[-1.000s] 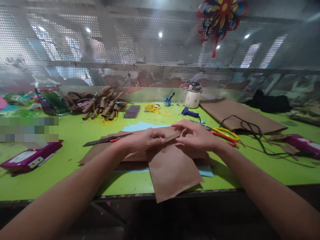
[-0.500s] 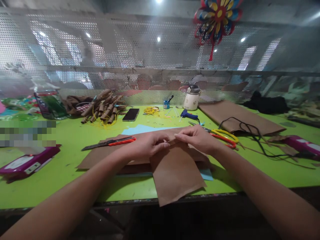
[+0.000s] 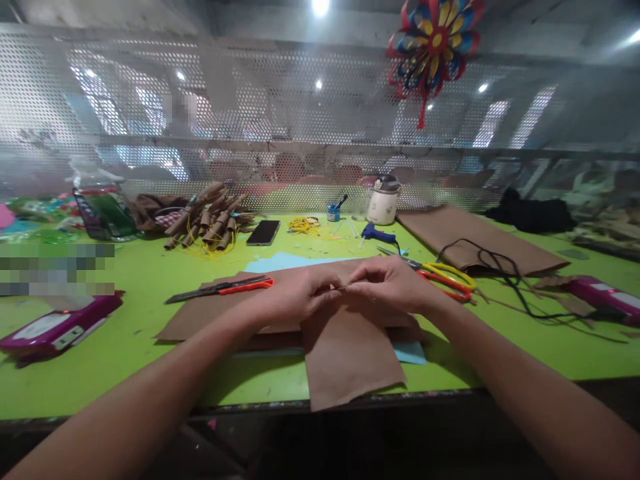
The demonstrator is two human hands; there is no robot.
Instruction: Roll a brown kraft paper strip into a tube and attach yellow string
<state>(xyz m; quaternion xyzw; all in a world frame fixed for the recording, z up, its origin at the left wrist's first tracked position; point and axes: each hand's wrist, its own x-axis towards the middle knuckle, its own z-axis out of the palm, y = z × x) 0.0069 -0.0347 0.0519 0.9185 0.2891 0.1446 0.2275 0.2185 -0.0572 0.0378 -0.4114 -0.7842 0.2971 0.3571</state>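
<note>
A strip of brown paper (image 3: pixel 353 357) hangs toward me over the table's front edge, its far end between my hands. My left hand (image 3: pixel 305 293) pinches that far edge from the left. From the right, my right hand (image 3: pixel 393 283) pinches the same edge, fingertips close to the left ones. The edge looks narrowly folded or rolled, though the fingers partly hide it. Beneath lie larger brown sheets (image 3: pixel 195 317) and light blue paper (image 3: pixel 283 260). An orange utility knife (image 3: pixel 245 285) rests on the brown sheets, left of my left hand.
Scissors with red and yellow handles (image 3: pixel 450 279) lie right of my right hand. Behind are a blue glue gun (image 3: pixel 379 234), phone (image 3: pixel 263 233), white jar (image 3: pixel 383 201) and rolled brown paper tubes (image 3: pixel 213 217). Purple power strips (image 3: pixel 65 327) sit at both sides, with a black cord (image 3: pixel 515 283) on the right.
My right fingers have curled in closer to the left ones at the paper's far edge. The strip's near end has swung slightly left. The camera view has shifted a little.
</note>
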